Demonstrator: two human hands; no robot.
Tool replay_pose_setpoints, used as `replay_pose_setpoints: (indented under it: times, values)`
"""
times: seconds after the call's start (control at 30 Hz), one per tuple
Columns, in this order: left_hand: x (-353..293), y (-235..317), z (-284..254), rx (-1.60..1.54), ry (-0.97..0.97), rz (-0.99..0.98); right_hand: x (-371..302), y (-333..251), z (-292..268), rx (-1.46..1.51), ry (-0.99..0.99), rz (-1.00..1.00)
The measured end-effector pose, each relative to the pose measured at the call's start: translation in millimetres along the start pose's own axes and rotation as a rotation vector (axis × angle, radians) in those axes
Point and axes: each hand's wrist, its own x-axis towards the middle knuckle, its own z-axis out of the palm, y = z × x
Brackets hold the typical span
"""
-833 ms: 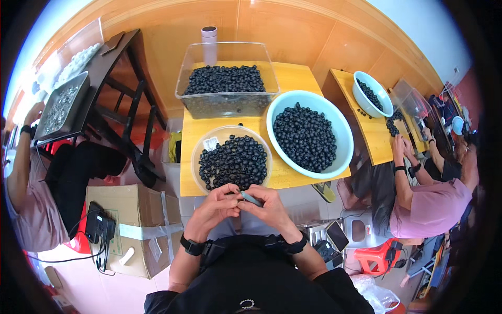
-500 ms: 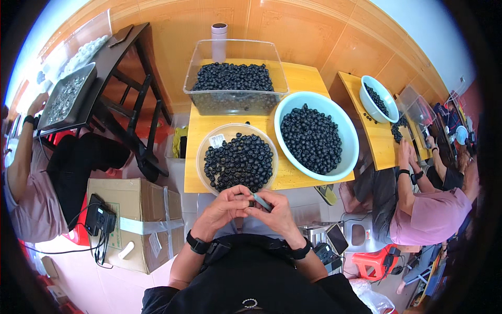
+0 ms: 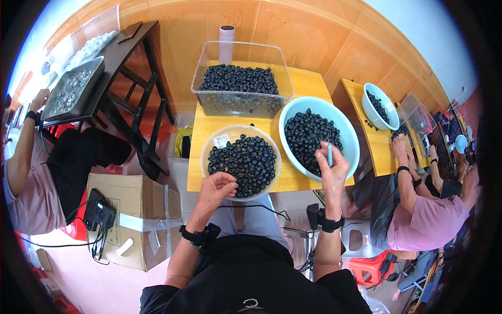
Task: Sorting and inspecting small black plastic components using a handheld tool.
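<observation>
My left hand (image 3: 215, 191) is at the near left rim of a round clear tub (image 3: 205, 152). Its thumb and fingertips are pinched; whether something small sits between them is hidden. Black round beads (image 3: 250, 166), some showing a hole, fill much of that tub. My right hand (image 3: 334, 171) is over the near edge of a light-blue basin (image 3: 351, 157), closed on a slim light-blue tool (image 3: 329, 155) whose kind I cannot make out. More black beads (image 3: 308, 131) lie in the basin below.
Behind them on the yellow table (image 3: 196, 178) stand a clear rectangular bin (image 3: 246, 97) of black beads and a pale bottle (image 3: 226, 44). A taped cardboard box (image 3: 120, 220) sits at left. Co-workers (image 3: 426, 222) sit on both sides; a second light-blue basin (image 3: 377, 111) is at right.
My hands were together in front of the tub, with the light-blue tool between them. They have parted: the right went up and right over the basin with it, the left to the tub's rim.
</observation>
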Motion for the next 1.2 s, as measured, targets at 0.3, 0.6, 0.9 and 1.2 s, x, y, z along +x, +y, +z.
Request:
replay_pose_setpoints:
  times: [0.3,0.6,0.9,1.2]
  values:
    - [27.7,-3.9,70.7,0.931,-0.061,0.610,-79.0,29.2,37.2,-0.009,-0.169,0.187]
    - [26.8,1.0,46.2,1.265,-0.001,0.490,-83.9,36.6,41.5,-0.086,-0.197,0.256]
    - [28.7,4.2,14.5,0.863,0.097,0.403,-82.2,32.9,55.9,-0.025,-0.217,0.262]
    - [14.9,15.7,14.1,-0.149,-0.033,-0.101,-90.3,18.7,49.4,-0.035,-0.243,0.269]
